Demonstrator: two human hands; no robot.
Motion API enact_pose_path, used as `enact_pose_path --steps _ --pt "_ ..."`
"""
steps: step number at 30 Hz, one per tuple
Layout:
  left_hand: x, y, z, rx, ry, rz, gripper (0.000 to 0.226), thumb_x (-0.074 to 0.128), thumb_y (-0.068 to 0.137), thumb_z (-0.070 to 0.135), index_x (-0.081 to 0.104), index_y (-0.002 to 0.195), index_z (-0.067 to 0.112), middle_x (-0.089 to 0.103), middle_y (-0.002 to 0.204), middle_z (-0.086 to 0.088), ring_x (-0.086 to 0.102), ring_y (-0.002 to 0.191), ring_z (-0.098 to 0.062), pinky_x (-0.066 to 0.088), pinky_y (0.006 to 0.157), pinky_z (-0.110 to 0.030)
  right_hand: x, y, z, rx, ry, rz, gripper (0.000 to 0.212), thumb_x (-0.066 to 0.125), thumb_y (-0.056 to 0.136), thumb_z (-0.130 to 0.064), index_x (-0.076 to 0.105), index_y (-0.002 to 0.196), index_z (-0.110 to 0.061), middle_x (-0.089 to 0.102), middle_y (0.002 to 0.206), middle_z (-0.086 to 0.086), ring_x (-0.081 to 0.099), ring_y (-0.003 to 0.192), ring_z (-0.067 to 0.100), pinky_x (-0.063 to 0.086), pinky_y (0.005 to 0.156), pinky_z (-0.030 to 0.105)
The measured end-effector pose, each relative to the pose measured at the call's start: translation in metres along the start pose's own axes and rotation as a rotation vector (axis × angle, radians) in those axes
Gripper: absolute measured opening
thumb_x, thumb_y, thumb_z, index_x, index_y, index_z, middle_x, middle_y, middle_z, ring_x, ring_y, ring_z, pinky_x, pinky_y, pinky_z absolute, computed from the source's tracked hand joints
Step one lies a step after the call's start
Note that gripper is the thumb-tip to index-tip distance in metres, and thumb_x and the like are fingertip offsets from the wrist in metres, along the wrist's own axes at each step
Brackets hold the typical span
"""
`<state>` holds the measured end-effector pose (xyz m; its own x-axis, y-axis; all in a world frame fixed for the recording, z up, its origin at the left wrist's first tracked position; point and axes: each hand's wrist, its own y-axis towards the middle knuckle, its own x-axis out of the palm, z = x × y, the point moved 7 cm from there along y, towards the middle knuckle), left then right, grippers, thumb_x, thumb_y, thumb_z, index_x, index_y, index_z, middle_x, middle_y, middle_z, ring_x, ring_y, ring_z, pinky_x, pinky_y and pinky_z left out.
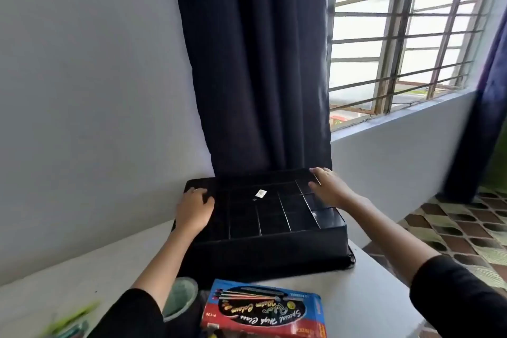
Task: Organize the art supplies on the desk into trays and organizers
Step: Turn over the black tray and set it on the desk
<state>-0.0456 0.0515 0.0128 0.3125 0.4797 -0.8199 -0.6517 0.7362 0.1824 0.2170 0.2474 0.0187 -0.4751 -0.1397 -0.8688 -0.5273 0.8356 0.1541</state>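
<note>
White desk point(370, 296) against a grey wall, dark curtain point(255, 63) hanging behind, barred window point(397, 35) upper right. Patterned floor tiles point(452, 228) at right, blurred.

Black organizer point(274, 250) sits at frame centre on the far part of the desk, back edge against the curtain. Divided into many compartments; interiors very dark, contents can't be made out. Small white label point(260, 194) lies in a middle compartment, text unreadable. Something black sticks out under the organizer's near right corner, unclear what.

Left hand point(193, 210) on the organizer's left side, fingers bent down over the rim, thumb toward the inside, gripping it. Fingertips hidden against the black. Right hand point(330, 186) on the far right corner, fingers mostly straight and laid over the rim, thumb spread toward a compartment; resting on it, no clear grip. Both black sleeves cut off at the bottom edge.

Paint box point(263, 310), blue and red, at bottom centre near the organizer, printed text upside down, lower part cut off. Green cup point(182, 299) just left of it, partly hidden by the left arm. Green blurred items point(71, 315) at lower left, can't identify.
</note>
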Motion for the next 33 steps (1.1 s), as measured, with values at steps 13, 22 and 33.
enact_pose_path --steps 13,22,33 --pt "0.006 0.010 -0.055 -0.336 0.070 0.035 0.060 0.044 0.087 0.061 0.051 0.099 0.002 0.061 0.098 -0.012 0.054 0.078 -0.026 0.049 0.073 -0.036 0.038 -0.014 0.037 0.449 0.089 -0.120 0.057 0.035 0.093 -0.046 0.037 0.131 -0.003 0.051 0.127 0.015 0.049 0.116 0.033 0.038 0.083 0.035" --pt "-0.014 -0.001 -0.054 -0.305 -0.085 0.181 0.057 0.056 0.081 0.061 0.056 0.089 0.004 0.059 0.083 -0.006 0.055 0.075 -0.024 0.043 0.061 -0.031 0.027 -0.015 0.034 0.435 0.136 -0.025 0.046 0.040 0.090 -0.043 0.051 0.111 -0.003 0.056 0.116 0.016 0.052 0.106 0.034 0.039 0.081 0.034" --pt "-0.095 -0.045 -0.058 -0.374 -0.369 0.628 0.056 0.049 0.087 0.059 0.059 0.106 0.007 0.065 0.104 -0.010 0.061 0.092 -0.030 0.041 0.076 -0.034 -0.036 -0.035 -0.027 0.258 0.310 0.390 0.050 0.037 0.095 -0.048 0.051 0.107 -0.002 0.059 0.111 0.024 0.055 0.103 0.039 0.040 0.083 0.039"
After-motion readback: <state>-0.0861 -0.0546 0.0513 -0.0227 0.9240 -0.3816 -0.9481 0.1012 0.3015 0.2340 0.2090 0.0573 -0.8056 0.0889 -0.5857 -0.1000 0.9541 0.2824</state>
